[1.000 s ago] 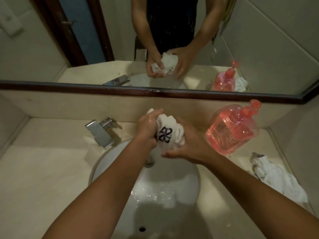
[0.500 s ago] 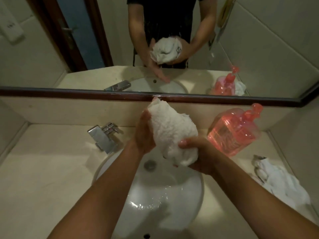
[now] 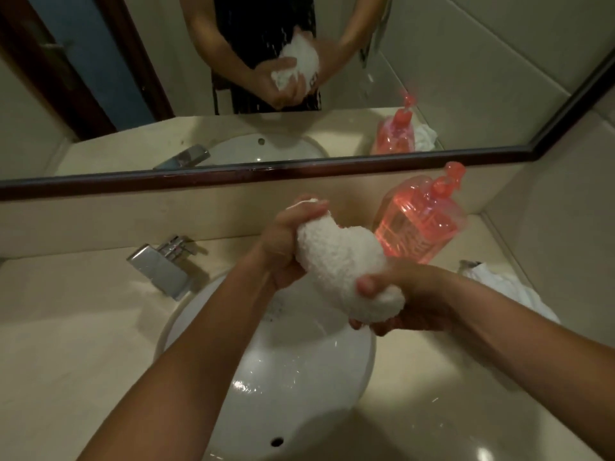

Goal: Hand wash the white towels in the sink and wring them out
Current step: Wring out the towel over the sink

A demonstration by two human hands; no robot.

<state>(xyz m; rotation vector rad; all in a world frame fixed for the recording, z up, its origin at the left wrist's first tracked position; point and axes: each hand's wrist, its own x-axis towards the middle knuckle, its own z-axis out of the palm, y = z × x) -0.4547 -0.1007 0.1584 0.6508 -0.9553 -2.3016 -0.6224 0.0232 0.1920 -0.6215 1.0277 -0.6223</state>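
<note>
- above the sink point(image 3: 283, 387), lifted clear of the basin: white towel point(image 3: 342, 261), gripped at both ends.
- rolled into a thick, slightly bent wad, with the long axis slanting from the far left, by the mirror point(image 3: 466, 78), down to the near right.
- far end wrapped in the left hand point(image 3: 283, 247), fingers curled tight round it, with a scrap of cloth poking out past the top.
- near end clamped in the right hand point(image 3: 409, 301), thumb on top and fingers curled underneath.
- inside the basin: a wet sheen and scattered drops; perhaps a thin trickle under the towel, too blurred to be sure.
- right of the sink on the counter point(image 3: 66, 344): clear pink pump bottle point(image 3: 422, 224) holding pink liquid.
- near it, further right: second white towel point(image 3: 509, 287), crumpled in a heap.
- left of the basin: chrome tap point(image 3: 163, 267), spout aimed at the bowl.
</note>
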